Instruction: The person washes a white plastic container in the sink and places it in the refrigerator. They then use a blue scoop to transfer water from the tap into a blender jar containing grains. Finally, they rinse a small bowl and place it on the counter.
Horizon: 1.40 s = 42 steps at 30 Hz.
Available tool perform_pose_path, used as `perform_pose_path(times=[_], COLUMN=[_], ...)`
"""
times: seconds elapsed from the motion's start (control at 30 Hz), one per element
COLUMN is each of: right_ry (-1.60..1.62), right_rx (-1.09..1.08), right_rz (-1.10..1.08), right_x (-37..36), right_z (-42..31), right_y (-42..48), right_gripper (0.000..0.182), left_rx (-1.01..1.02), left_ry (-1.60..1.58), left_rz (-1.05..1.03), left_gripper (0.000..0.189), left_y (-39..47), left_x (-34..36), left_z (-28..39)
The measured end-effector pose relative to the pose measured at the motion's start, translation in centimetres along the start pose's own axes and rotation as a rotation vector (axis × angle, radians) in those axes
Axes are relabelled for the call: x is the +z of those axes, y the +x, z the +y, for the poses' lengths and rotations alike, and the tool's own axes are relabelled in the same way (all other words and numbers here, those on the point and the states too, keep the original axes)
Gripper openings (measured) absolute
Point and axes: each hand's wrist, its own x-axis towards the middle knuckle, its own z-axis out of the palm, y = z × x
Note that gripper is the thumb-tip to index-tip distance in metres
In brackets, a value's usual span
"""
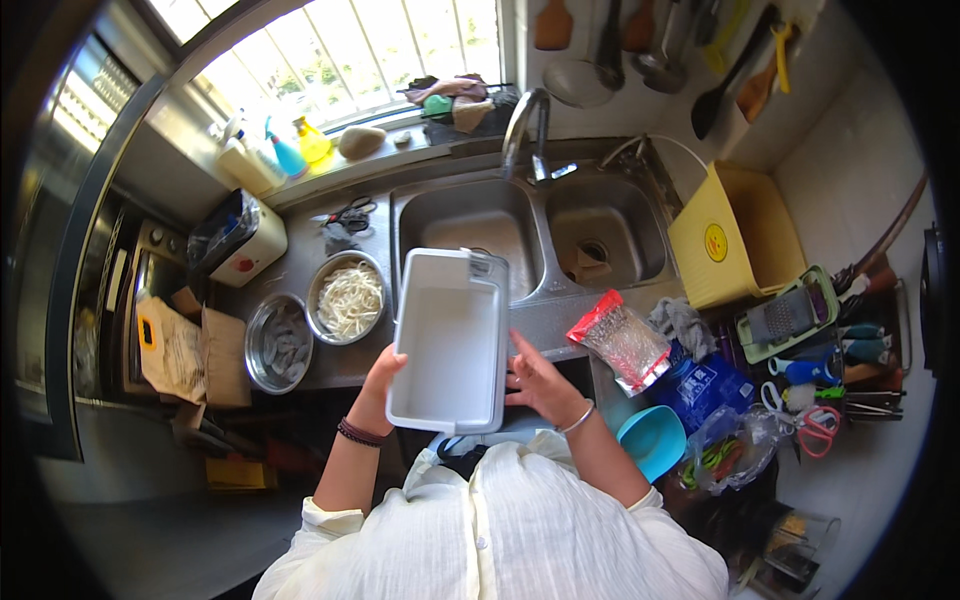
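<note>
A rectangular white plastic container (450, 345) is held up in front of my body, before the double sink, and looks empty inside. My left hand (380, 390) grips its left side, thumb over the rim. On its right side my right hand (545, 390) has its fingers spread near the wall; whether they touch or support it from below is unclear. To the left on the counter stand a metal bowl of white bean sprouts (349, 297) and a metal bowl of what look like peeled shrimp (286, 355). A red and clear plastic packet (619, 342) lies to the right.
Two steel sink basins (472, 217) with a chrome faucet (538, 135) lie ahead. Scissors (352, 215) and a small bin (251, 244) are at left. At right are a yellow bin (694, 247), a green-framed grater (787, 313) and a turquoise bowl (651, 441).
</note>
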Motion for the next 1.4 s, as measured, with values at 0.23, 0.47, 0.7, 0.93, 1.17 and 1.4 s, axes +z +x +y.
perform_pose_path(times=[0.23,0.47,0.7,0.93,1.17,1.4], right_ry=[-0.155,-1.378,-1.321,-0.223,0.598,0.442], right_rx=[-0.218,-0.967,-0.881,-0.344,0.189,0.16], right_rz=[0.124,0.702,0.856,0.705,0.616,0.467], right_x=[4.4,7.9,10.4,9.4,10.1,8.5], right_z=[5.7,8.3,14.2,21.6,23.3,22.9], right_y=[-0.7,-6.3,-13.3,-17.9,-22.1,-28.4], right_gripper=[0.082,0.099,0.102,0.083,0.104,0.099], left_rx=[0.111,-0.05,0.375,0.926,0.986,1.055], left_ry=[0.017,-0.285,-1.526,-1.427,-1.407,-1.413], left_rz=[0.155,0.972,1.624,2.065,1.908,1.718], left_gripper=[0.087,0.065,0.04,0.049,0.05,0.05], left_y=[-7.9,-29.7,-52.6,-64.8,-62.7,-60.9], left_x=[-3.7,-18.5,-30.0,-38.4,-38.6,-36.4], left_z=[-3.7,-20.0,-40.5,-42.4,-39.6,-38.9])
